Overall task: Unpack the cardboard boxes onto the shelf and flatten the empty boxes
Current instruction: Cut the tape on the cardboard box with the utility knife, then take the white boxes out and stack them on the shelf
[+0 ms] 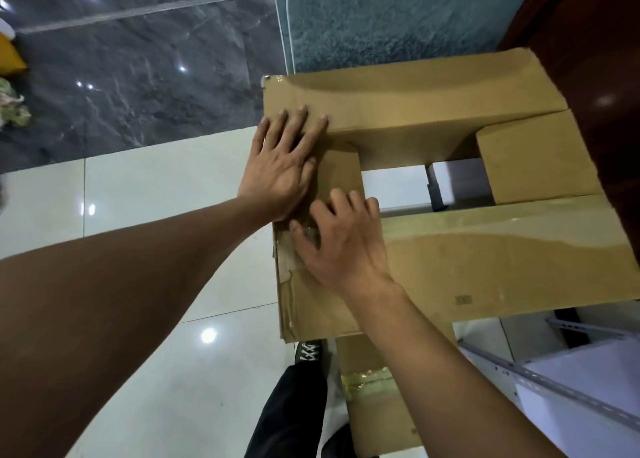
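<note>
Item: cardboard box (467,260), emptied and open at both ends — pale floor shows through the gap between its flaps — held above the white tiled floor (156,197), just beside the white shelf (568,364) whose metal rail runs at lower right. Nearest the viewer: a dark trouser leg and laced shoe (309,348), and a second piece of cardboard (377,409) bearing yellowed tape, lying below the box. Right hand (341,239): fingers curled, tips working at the clear tape (294,249) on the near left corner; it appears to be picking at the tape edge, though whether it has a pinch on it cannot be told. Left hand (287,166): fingers straight and spread, palm pressed flat on the left flap, steadying the panel. Farther: dark marbled floor, a teal rug (381,17), a dark wooden surface at right. Step in hand, by judgement: freeing the taped seam so the box can fold flat. Recommended handling — keep the flat hand close to the seam as a brace, lift a tape corner with a nail, peel low and along the seam, not upward, to avoid tearing the cardboard; then collapse along existing creases.
</note>
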`<state>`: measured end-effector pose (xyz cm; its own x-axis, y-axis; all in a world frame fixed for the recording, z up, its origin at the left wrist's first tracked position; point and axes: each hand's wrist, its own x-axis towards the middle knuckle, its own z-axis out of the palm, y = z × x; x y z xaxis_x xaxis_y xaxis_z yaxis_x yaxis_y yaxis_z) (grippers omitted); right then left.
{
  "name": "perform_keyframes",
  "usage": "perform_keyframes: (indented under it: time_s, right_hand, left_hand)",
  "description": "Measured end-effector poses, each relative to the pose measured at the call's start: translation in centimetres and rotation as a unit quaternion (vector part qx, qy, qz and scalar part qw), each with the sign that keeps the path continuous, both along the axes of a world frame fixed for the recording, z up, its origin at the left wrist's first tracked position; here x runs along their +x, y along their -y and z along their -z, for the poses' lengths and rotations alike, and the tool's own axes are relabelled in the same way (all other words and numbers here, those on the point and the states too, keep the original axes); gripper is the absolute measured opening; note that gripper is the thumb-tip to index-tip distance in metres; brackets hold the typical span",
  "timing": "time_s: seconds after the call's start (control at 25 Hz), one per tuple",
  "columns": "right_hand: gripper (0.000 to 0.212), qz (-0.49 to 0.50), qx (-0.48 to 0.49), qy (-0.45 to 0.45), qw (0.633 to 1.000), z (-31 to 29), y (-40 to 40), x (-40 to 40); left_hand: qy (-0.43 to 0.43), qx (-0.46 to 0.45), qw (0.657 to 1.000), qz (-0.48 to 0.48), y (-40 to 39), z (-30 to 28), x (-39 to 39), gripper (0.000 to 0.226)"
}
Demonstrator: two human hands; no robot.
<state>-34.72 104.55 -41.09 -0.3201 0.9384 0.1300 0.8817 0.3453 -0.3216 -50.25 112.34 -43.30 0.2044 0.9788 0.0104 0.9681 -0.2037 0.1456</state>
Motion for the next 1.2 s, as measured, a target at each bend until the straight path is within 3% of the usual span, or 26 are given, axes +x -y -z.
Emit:
perform_keyframes:
  time_s: [0.12, 0.44, 0.64, 0.88, 1.08, 1.2]
  right_hand:
    - [0.047, 0.019, 0.027, -0.008, 0.999, 0.8, 0.1, -0.8]
    - [0.037, 0.021, 0.117, -0.148, 0.982, 0.4, 1.8, -0.8]
    - [0.036, -0.035, 0.244, -0.196, 0.949, -5.7, 6.0, -0.5]
    - [0.042, 0.013, 0.178, -0.177, 0.968, -7.7, 8.9, 2.7]
    - [0.032, 0.043, 0.119, -0.147, 0.981, -9.6, 12.7, 4.3]
    - [0.029, 0.057, 0.063, -0.086, 0.993, -10.5, 13.6, 5.9]
  left_hand:
    - [0.012, -0.007, 1.0, -0.01, -0.1, 0.3, 0.2, 0.061]
    - [0.041, -0.003, 0.999, -0.021, 0.4, 0.4, 0.8, 0.058]
    - [0.041, -0.032, 0.998, -0.025, -0.5, 0.5, -1.6, 0.06]
    - [0.022, -0.012, 0.999, -0.025, 0.4, 0.3, 0.0, 0.061]
    - [-0.006, 0.01, 0.999, -0.034, 1.5, -0.3, 0.8, 0.061]
    - [0.042, 0.001, 0.996, -0.08, 2.6, -0.6, 2.3, 0.058]
